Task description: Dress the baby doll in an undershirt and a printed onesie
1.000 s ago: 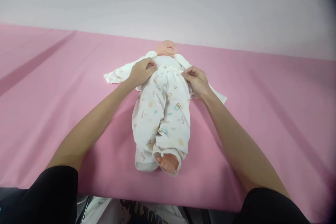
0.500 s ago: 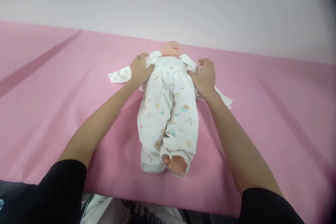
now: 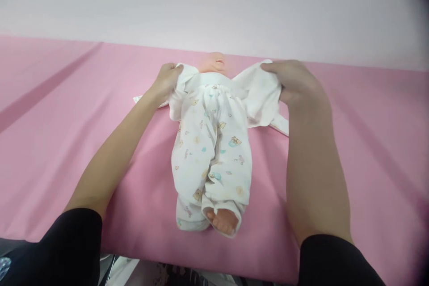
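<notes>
A doll (image 3: pixel 214 98) lies on its back on a pink sheet (image 3: pixel 67 120), its long axis running straight away from the person: the head (image 3: pixel 215 61) points to the far edge of the sheet, near the pale wall (image 3: pixel 214 4), and the bare foot (image 3: pixel 222 221) points back toward the person, close to the near edge. The doll wears white printed trousers (image 3: pixel 211 156) that cover it from waist to ankle, the waistband gathered just below the chest.

An open white top (image 3: pixel 258 94) lies under the doll's upper body. The left hand (image 3: pixel 166 79) is beside the doll's shoulder, its fingers closed on the front flap of the top on that side and holding it raised off the sheet. The right hand (image 3: pixel 292 80) is at the doll's other shoulder, fingers curled shut over the edge of the other flap, which stands lifted and spread like a wing. A sleeve (image 3: pixel 279 124) of the top trails flat on the sheet below that flap, beside the doll's hip. Both forearms reach along either side of the doll's legs.
</notes>
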Available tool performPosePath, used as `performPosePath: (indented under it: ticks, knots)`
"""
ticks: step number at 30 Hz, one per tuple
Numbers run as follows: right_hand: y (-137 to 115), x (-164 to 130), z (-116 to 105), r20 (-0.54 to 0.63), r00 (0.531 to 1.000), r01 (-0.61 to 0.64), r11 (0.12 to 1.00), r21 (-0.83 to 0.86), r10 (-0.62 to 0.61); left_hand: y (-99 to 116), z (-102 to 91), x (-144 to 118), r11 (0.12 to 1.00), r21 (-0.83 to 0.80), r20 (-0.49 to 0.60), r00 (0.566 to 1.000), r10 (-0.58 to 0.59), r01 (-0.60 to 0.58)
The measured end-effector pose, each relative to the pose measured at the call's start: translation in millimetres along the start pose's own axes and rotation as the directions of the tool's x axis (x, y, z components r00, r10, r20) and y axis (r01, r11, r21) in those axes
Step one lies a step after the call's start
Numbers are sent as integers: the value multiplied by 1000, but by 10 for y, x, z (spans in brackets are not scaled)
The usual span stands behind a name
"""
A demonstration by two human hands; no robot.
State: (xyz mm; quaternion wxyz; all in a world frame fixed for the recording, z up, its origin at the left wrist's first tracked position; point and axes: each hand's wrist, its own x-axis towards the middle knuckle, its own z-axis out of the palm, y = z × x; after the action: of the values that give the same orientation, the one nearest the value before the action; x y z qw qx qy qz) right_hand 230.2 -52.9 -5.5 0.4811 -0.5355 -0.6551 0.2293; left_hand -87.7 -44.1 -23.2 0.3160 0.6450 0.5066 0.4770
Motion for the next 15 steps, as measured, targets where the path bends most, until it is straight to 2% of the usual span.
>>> performPosePath:
  ticks: [2,5,7,10,12,15]
  knots:
    - [-145,-6,-114,74,990,-124,990,65,120,34,-61,26,990,122,-39,997,72,-67]
    - [-479,-84,-82,170,969,-203,969,140,179,173,-135,-25,918,345,-72,970,232,-194]
    - [-709,-176,49,219,960,-213,960,179,172,302,-162,-109,861,448,-51,954,294,-241]
    - [-967,-347,289,327,943,-118,976,182,53,481,-174,-246,820,509,2,953,304,-262]
    - [-1067,-452,421,430,902,-34,987,157,-37,557,-173,-309,810,524,20,955,296,-262]
    - [-1133,-544,529,602,798,-15,996,87,-40,583,-184,-345,793,564,16,963,269,-231]
